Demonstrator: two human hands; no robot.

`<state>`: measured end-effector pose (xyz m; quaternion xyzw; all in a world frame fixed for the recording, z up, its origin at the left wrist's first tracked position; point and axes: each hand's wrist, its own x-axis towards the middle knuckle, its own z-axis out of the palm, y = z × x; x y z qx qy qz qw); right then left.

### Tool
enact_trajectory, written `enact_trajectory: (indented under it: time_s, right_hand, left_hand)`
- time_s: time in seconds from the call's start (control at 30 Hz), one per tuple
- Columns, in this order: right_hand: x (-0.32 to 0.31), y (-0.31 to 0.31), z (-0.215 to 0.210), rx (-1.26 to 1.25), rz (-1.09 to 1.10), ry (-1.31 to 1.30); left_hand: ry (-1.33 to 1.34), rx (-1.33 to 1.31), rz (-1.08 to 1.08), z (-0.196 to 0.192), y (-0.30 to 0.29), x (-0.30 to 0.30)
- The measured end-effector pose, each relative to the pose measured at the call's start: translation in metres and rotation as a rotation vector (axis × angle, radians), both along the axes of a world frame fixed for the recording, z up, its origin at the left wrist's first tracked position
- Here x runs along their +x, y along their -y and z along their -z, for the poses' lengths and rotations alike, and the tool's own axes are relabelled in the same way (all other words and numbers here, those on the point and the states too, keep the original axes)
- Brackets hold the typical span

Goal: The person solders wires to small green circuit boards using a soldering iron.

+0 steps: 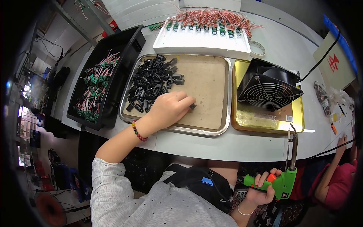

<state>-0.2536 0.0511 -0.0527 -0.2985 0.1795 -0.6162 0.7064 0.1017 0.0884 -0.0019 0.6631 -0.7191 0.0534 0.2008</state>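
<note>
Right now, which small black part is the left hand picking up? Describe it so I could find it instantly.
Find the steel tray with the brown liner in the middle of the white table. A heap of black parts fills its left end. The one you want lies apart on the bare liner, pinched at the left hand's fingertips.

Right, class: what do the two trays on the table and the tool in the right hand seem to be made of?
Left tray: likely steel, with a shiny silver rim. Right tray: gold-toned metal, glossy and reflective. Tool: green body looks like matte moulded plastic; its tip looks like grey metal.
</note>
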Motion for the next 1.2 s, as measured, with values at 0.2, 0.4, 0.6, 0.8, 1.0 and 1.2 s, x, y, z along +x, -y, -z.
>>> enact_trajectory:
  time_s: [0.2, 0.4, 0.6, 0.8, 1.0, 1.2]
  right_hand:
    - [-0.002, 0.0, -0.001, 0.001, 0.01, -0.021]
    - [-0.003, 0.002, 0.001, -0.028, -0.013, 0.002]
    - [0.001, 0.003, -0.003, -0.058, -0.036, 0.015]
    - [-0.003, 0.003, 0.003, -0.072, -0.035, 0.022]
    - [-0.011, 0.001, 0.004, -0.1, -0.024, 0.018]
    - [-0.019, 0.001, 0.007, -0.072, 0.001, -0.001]
  left_hand:
    - [0.002, -0.01, -0.009, 0.001, 0.002, 0.003]
    - [-0.05, -0.027, -0.141, -0.009, -0.004, -0.007]
    - [-0.221, -0.002, -0.158, -0.008, 0.005, -0.014]
    - [-0.413, -0.07, 0.048, -0.039, 0.047, -0.067]
    - [-0.372, -0.143, 0.22, -0.03, 0.073, -0.086]
    - [-0.311, -0.146, 0.256, -0.022, 0.078, -0.088]
